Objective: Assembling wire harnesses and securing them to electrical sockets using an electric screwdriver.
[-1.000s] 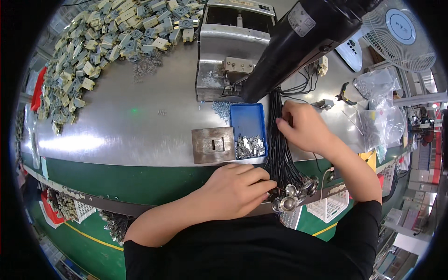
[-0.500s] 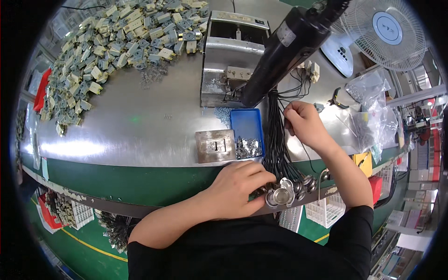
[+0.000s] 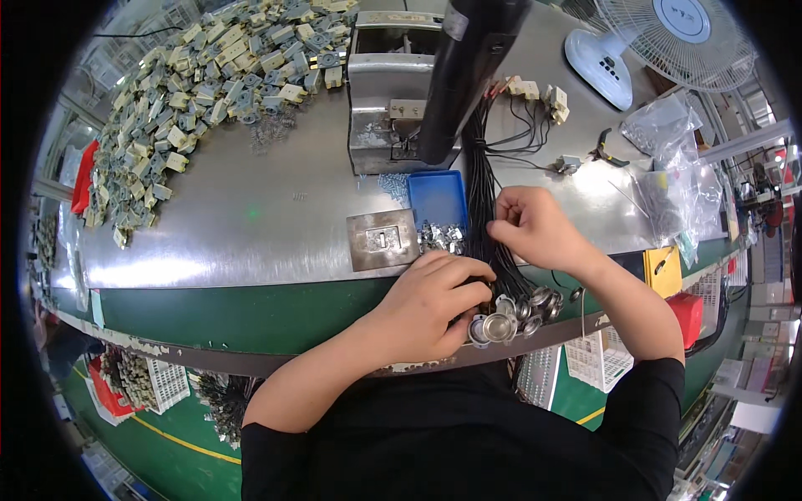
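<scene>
A thick bundle of black cables [image 3: 479, 179] runs down the bench toward me and ends in a cluster of round silver metal cups [image 3: 499, 326] at the bench edge. My left hand [image 3: 434, 305] is closed beside those cups, its fingertips curled against the cable ends; what lies inside the grip is hidden. Higher up, my right hand [image 3: 532, 227] pinches at the right side of the bundle. A thin black cable appears to come out beneath it, toward a lone metal cup [image 3: 576, 294]. Left of the bundle sit a blue tray [image 3: 438, 196] with small metal parts and a metal fixture block [image 3: 383, 240].
A metal machine [image 3: 393, 92] with a black cylinder [image 3: 474, 75] stands behind the tray. Cream-and-grey connector housings [image 3: 225, 75] are heaped at the far left. To the right are pliers [image 3: 608, 150], a plastic bag [image 3: 668, 134], a fan [image 3: 614, 71] and a yellow pad [image 3: 662, 271].
My right hand has moved down and left, right against the cable bundle. My left hand stays by the cups. The whole view has shifted slightly.
</scene>
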`<state>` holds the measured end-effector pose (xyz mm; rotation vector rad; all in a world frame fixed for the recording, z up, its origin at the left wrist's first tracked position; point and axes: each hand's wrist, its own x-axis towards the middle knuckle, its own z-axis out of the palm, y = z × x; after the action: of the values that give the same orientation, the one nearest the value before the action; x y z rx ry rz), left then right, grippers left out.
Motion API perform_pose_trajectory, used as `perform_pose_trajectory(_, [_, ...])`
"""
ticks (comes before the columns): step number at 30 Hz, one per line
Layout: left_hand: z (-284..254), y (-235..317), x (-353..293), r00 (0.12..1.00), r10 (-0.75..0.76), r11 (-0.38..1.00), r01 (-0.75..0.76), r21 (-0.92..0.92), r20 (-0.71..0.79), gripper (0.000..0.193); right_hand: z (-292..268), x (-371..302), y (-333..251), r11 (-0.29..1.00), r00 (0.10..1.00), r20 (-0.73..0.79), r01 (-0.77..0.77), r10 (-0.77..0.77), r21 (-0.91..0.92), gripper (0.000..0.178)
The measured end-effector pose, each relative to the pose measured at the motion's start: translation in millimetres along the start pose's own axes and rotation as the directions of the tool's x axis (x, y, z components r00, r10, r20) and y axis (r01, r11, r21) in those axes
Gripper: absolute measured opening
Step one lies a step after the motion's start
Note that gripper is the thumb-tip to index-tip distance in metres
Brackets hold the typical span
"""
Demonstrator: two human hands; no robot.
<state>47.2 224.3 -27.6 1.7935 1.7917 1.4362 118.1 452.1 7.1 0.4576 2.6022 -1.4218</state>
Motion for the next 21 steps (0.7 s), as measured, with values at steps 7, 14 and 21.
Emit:
perform_pose_trajectory(7, [-2,0,-2,0.995,-0.043,0.998,0.046,-0.032,0.086,0.025,-28,-16,-3,0.954,0.943,-0.21,0.216,-0.259,-0.209,0.009])
perform_pose_trajectory(14, [-3,-1,3,0.992,-0.005,1.0,0.008,-0.028,0.124,0.028,-23,-16,-4,0.846,0.815,0.356,0.522,-0.458,-0.108,0.015])
perform_pose_trajectory(21, [-13,-4,14,0.97,-0.002,0.999,-0.009,0.047,0.244,0.021,-36,-9,3,0.872,0.729,0.539,0.489,-0.422,0.02,0.021])
